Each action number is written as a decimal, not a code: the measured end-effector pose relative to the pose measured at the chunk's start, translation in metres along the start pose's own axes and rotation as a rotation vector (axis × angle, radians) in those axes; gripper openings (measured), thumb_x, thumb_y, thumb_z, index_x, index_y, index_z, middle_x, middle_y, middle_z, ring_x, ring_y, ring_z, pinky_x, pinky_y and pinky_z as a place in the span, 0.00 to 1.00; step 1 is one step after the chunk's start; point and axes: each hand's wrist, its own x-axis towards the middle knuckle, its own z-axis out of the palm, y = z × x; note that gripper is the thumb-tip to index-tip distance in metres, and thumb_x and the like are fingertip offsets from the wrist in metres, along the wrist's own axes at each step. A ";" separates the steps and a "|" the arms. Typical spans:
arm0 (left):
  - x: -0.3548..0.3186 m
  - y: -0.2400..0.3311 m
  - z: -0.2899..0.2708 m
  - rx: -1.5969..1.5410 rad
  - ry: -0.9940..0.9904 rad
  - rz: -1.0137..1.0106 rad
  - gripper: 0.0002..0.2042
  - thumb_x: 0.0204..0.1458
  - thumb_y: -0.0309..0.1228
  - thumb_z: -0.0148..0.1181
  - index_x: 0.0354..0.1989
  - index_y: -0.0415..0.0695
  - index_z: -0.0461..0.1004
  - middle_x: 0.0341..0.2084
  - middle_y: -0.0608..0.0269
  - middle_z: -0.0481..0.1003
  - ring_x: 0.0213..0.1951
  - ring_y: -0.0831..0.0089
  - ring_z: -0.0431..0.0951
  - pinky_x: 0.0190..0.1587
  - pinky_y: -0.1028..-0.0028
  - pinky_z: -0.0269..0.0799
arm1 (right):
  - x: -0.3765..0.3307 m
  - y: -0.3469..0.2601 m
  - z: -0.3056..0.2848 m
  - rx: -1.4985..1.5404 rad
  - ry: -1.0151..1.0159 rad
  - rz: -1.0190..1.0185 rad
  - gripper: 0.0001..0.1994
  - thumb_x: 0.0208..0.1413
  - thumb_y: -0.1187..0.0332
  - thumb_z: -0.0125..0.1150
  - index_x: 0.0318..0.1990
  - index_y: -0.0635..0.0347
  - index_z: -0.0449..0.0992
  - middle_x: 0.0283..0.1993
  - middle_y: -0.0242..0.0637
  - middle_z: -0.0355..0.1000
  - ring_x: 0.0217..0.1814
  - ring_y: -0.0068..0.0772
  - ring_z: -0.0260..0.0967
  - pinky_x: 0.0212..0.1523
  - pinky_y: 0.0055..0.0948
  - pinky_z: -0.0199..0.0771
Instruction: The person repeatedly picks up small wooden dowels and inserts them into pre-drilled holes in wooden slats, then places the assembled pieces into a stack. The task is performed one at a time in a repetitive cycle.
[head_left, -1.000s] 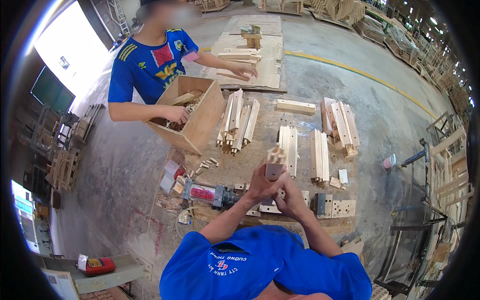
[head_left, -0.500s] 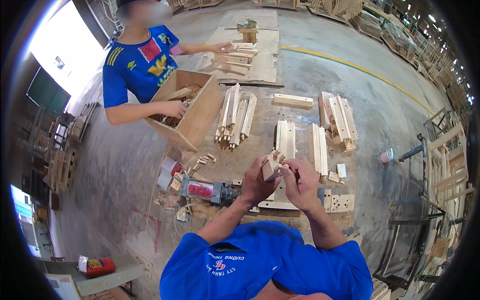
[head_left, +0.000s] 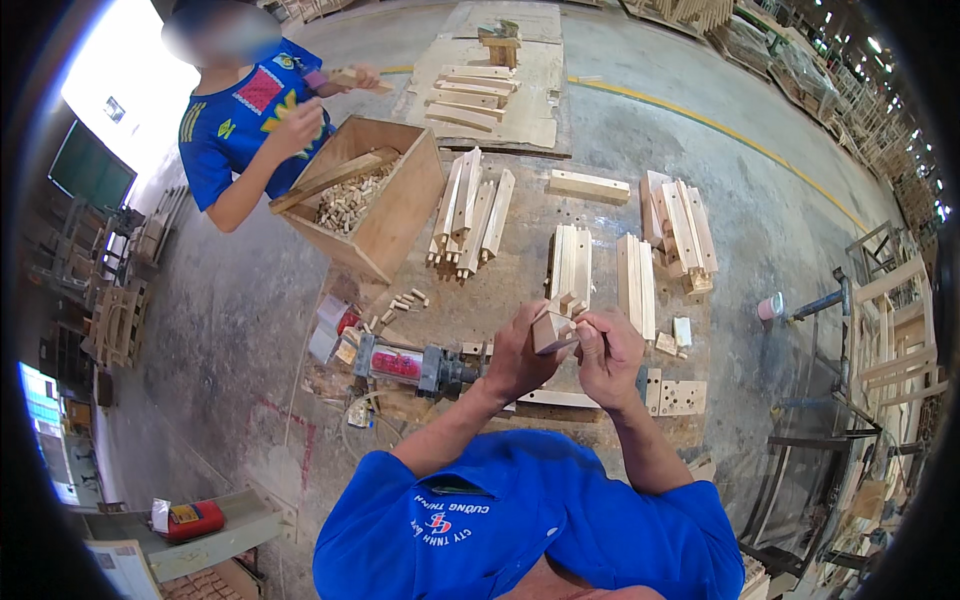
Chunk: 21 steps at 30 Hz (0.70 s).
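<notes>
Above the near part of the workbench, my left hand [head_left: 518, 358] is wrapped round a pale wooden piece [head_left: 550, 334]. My right hand [head_left: 612, 362] is closed at the right side of that piece, thumb and fingers pinched together. Whatever small thing sits in that pinch is mostly hidden. Just beyond my hands stand wooden bars [head_left: 571, 262] set side by side, with another pair of bars [head_left: 635, 285] to their right. Loose wooden dowels [head_left: 405, 300] lie left of my hands, near a clamp-like cylinder [head_left: 398, 363].
Opposite on the left, a co-worker [head_left: 250, 130] holds a wooden piece beside a box [head_left: 395, 215] of dowels. Bundles of bars with dowelled ends [head_left: 470, 215] and drilled bars [head_left: 682, 230] lie on the bench [head_left: 520, 290]. Drilled plates [head_left: 683, 398] lie near right.
The co-worker's hands have left the box and the far bars and now are raised, one holding a wooden piece. My hands have barely shifted, still at the wooden piece.
</notes>
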 end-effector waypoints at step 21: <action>0.041 -0.029 -0.010 -1.113 -0.002 -0.748 0.16 0.55 0.25 0.65 0.51 0.42 0.70 0.31 0.64 0.77 0.32 0.73 0.79 0.38 0.69 0.79 | -0.032 0.057 -0.014 0.316 -0.238 0.699 0.14 0.71 0.62 0.59 0.55 0.62 0.79 0.40 0.28 0.79 0.40 0.18 0.74 0.42 0.24 0.75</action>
